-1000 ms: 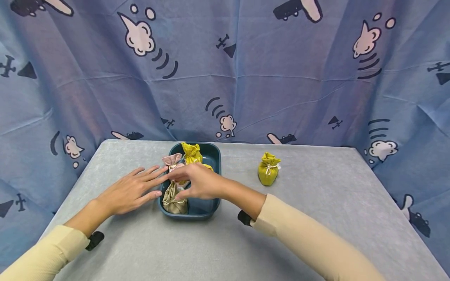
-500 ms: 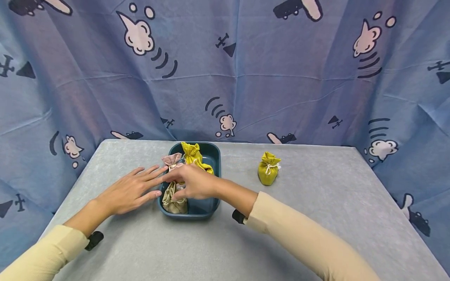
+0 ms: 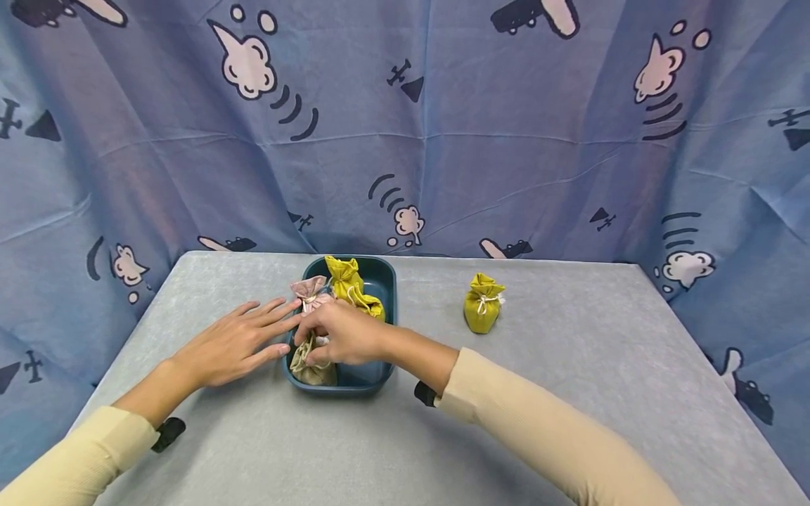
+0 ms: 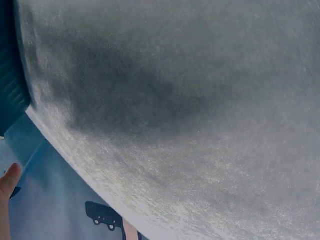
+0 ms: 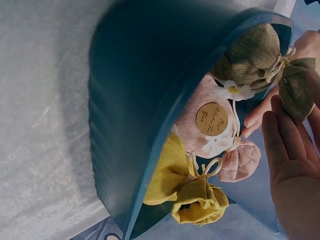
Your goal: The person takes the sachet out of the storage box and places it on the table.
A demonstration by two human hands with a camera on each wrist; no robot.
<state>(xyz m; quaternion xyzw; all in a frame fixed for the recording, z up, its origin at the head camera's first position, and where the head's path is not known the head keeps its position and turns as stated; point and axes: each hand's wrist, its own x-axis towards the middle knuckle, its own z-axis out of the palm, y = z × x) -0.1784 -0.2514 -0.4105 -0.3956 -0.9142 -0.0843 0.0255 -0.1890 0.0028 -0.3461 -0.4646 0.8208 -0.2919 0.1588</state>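
Observation:
A dark teal bin (image 3: 373,379) holds several small drawstring pouches. My right hand (image 3: 351,334) reaches into its left part, thumb and fingers pinching the gathered top of a grey-green pouch (image 3: 314,367). In the right wrist view, that grey-green pouch (image 5: 255,50) has its top between my right hand's fingers (image 5: 282,140) and thumb. Beside it lies a pink pouch (image 5: 220,102) with a round tag and white flower, then a yellow pouch (image 5: 167,170). My left hand (image 3: 237,344) stretches with straight fingers at the bin's left rim, fingertips by the pink pouch (image 3: 310,284).
Apart from the bin, a yellow-green pouch (image 3: 483,306) stands upright on the grey table (image 3: 538,379) to the right. A patterned blue curtain (image 3: 405,140) hangs behind the table's back edge. Both wrists wear black straps.
My right hand has moved slightly left and toward me, its fingers closing in on the top of the grey-green pouch; more of the yellow pouches shows. My left hand stays put.

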